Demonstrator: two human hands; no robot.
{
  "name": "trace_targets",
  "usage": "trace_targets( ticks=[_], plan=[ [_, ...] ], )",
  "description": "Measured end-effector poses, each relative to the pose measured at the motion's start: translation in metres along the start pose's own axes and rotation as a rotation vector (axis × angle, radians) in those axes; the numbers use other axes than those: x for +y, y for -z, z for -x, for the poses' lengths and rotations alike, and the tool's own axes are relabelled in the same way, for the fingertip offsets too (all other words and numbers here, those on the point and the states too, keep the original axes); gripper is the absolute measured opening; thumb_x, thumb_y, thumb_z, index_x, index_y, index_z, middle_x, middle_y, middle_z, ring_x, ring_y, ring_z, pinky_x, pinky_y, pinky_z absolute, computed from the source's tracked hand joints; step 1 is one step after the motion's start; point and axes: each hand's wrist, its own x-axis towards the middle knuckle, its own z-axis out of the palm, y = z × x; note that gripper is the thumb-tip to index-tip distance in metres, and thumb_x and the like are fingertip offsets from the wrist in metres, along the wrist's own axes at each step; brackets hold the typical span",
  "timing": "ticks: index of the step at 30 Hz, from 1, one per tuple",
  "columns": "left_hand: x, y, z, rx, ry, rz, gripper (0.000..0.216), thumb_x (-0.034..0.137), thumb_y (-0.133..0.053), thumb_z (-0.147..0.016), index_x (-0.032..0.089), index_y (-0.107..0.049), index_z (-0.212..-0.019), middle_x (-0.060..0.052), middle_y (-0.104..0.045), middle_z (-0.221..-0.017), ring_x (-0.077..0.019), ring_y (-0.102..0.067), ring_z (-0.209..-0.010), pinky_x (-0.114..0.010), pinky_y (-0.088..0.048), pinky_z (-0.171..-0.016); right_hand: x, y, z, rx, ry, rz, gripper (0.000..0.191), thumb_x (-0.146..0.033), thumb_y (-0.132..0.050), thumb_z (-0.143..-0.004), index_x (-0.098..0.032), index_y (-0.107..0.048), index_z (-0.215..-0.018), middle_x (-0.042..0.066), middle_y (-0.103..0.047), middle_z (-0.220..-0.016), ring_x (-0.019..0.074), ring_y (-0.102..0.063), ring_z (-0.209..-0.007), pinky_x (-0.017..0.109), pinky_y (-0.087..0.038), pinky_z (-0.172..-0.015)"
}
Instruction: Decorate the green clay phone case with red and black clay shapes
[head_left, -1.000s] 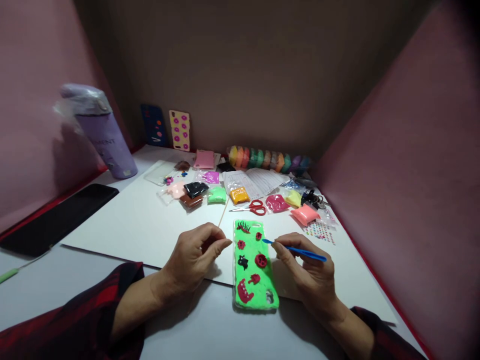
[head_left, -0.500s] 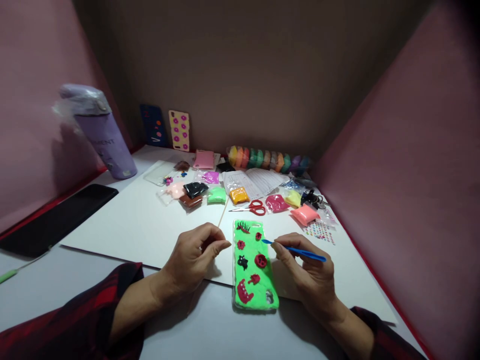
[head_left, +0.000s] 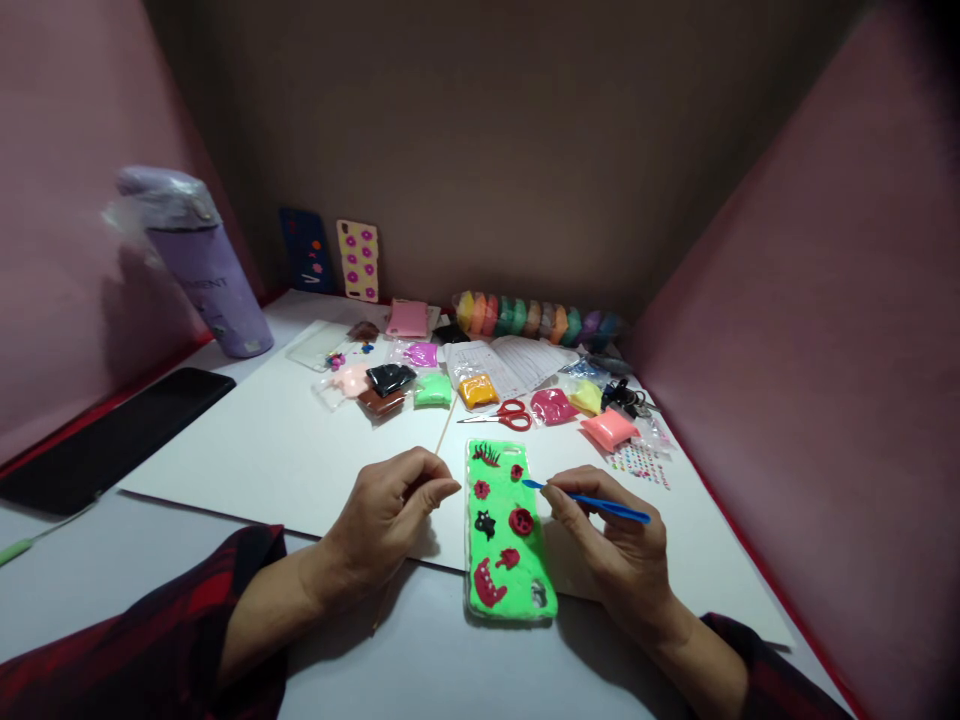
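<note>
A phone case [head_left: 532, 555] covered in bright green clay lies upright in front of me, decorated with red and black clay shapes, among them a small black figure [head_left: 485, 524] and a round red face [head_left: 521, 521]. My right hand [head_left: 619, 545] pinches a blue modelling tool [head_left: 611, 507] like a pen; its tip is over the case's upper right edge, close to a small red piece. Left of the case, my left hand [head_left: 390, 515] rests with fingers curled and thumb against the index finger. Whatever it holds, if anything, is hidden. A thin brown stick end [head_left: 379, 612] shows below it.
Red-handled scissors [head_left: 514, 415] lie beyond the case among several clay packets [head_left: 478, 390]. A row of clay tubs [head_left: 536, 318] sits at the back. Left stand a purple bottle [head_left: 214, 285] and a black phone [head_left: 127, 430]. Two decorated cases [head_left: 360, 262] lean on the wall.
Almost nothing differs. The blue tool and my right hand have shifted very slightly left; the phone case stays in place.
</note>
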Motion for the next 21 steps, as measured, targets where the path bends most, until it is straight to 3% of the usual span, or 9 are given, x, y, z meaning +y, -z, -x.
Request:
trace_targets(
  ticks=[9, 21],
  plan=[
    [-0.0016, -0.0009, 0.0022, 0.024, 0.068, 0.028, 0.017, 0.022, -0.059, -0.084, 0.015, -0.057, -0.069, 0.003, -0.055, -0.058, -0.0089, -0.048, -0.051, -0.02, -0.04, -0.048, -0.0007, -0.0007, -0.0005, 0.001, 0.0, 0.013, 0.005, -0.02, -0.063, -0.084, -0.018, -0.065, -0.08, 0.002, -0.063, -0.073, 0.0139, -0.059, -0.064, 0.026, -0.046, -0.053],
    [-0.0009, 0.0004, 0.0021, -0.047, -0.004, -0.034, 0.021, 0.017, -0.045, -0.09, 0.016, -0.058, -0.073, 0.002, -0.055, -0.06, -0.0093, -0.051, -0.053, -0.021, -0.041, -0.052, -0.0007, 0.0012, 0.0004, -0.016, -0.021, 0.001, 0.006, -0.021, -0.063, -0.084, -0.018, -0.066, -0.079, 0.002, -0.063, -0.073, 0.0134, -0.058, -0.063, 0.025, -0.046, -0.052]
  ],
)
